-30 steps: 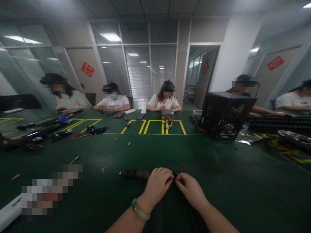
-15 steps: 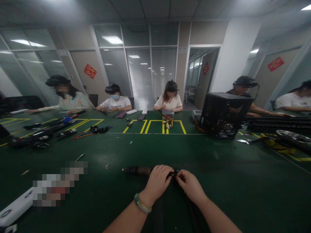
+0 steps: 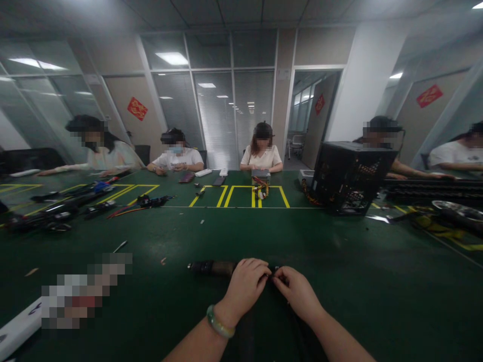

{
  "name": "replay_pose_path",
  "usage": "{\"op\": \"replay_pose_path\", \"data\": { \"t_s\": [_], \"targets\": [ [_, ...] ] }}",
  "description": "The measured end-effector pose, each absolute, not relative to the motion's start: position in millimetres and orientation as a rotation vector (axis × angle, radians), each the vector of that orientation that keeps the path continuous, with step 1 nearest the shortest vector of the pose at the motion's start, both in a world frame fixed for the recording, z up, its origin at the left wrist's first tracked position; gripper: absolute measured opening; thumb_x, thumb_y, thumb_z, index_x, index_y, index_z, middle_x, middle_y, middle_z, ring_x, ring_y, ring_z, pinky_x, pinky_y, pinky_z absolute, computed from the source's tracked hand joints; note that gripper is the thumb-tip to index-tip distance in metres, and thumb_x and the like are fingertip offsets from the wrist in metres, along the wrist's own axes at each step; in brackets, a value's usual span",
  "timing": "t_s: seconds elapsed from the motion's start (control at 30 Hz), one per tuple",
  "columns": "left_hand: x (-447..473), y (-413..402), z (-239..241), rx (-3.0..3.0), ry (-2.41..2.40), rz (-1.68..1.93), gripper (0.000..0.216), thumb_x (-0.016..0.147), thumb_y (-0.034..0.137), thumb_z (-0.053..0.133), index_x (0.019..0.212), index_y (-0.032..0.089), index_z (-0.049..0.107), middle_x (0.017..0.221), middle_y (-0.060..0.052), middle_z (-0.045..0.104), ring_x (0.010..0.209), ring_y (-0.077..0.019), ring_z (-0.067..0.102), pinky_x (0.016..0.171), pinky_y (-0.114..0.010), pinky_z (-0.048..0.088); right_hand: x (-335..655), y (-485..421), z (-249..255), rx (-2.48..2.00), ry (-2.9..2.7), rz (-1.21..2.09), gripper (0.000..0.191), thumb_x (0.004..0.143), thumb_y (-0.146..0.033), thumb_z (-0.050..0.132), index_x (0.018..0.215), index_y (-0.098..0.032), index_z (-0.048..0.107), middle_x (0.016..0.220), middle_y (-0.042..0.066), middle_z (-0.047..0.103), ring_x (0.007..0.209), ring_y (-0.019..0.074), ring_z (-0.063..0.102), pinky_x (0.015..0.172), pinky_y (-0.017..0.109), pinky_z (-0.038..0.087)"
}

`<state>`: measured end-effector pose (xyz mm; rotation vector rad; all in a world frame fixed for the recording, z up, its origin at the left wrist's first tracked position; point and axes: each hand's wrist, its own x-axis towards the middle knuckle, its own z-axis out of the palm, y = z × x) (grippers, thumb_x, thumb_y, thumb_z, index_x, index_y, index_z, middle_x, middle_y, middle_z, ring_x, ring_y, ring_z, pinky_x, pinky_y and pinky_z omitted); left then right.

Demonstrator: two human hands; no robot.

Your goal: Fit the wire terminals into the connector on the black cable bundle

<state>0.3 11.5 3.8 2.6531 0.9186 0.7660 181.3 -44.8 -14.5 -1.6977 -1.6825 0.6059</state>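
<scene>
On the green table in front of me lies a dark rod-shaped object [image 3: 213,267] with a brownish middle and a narrow tip pointing left. My left hand [image 3: 249,276], with a green bangle at the wrist, is wrapped over its right part and hides that end. Close by, my right hand [image 3: 292,284] has thumb and fingers pinched together at a small dark piece, too small to name. The fingertips of both hands nearly meet. Two dark strips run from beneath the hands toward the table's near edge; what they belong to is unclear.
A black computer case [image 3: 350,178] stands at the right, past my hands. A power supply with coloured cables [image 3: 261,191] sits across the table. Dark parts [image 3: 56,213] lie at the left, a white numbered strip [image 3: 18,327] at front left. Several people sit around.
Both hands stay at the rod-shaped object, with only slight finger shifts. The small dark piece between the fingertips is less visible now. The whole view has moved slightly.
</scene>
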Motion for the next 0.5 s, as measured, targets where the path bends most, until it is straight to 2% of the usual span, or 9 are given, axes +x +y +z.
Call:
{"op": "replay_pose_path", "data": {
  "t_s": [0.17, 0.5],
  "targets": [
    [0.2, 12.0, 4.2, 2.622, 0.917, 0.766, 0.025, 0.085, 0.007, 0.054, 0.099, 0.025, 0.063, 0.111, 0.0, 0.064, 0.108, -0.019, 0.055, 0.096, -0.038, 0.038, 182.4, -43.4, -13.4, -1.698, -1.681, 0.639, 0.012, 0.087, -0.025, 0.054, 0.082, -0.021, 0.063, 0.082, 0.0, 0.064, 0.073, 0.0168, 0.059, 0.064, 0.024, 0.04],
    [-0.6, 17.4, 1.8, 2.601, 0.915, 0.742, 0.021, 0.086, 0.013, 0.057, 0.101, 0.026, 0.064, 0.112, 0.0, 0.064, 0.107, -0.019, 0.056, 0.096, -0.039, 0.038, 182.7, -40.0, -17.7, -1.723, -1.678, 0.665, 0.011, 0.087, -0.026, 0.054, 0.081, -0.022, 0.063, 0.079, 0.0, 0.064, 0.071, 0.0166, 0.058, 0.062, 0.025, 0.039]
  ]
}}
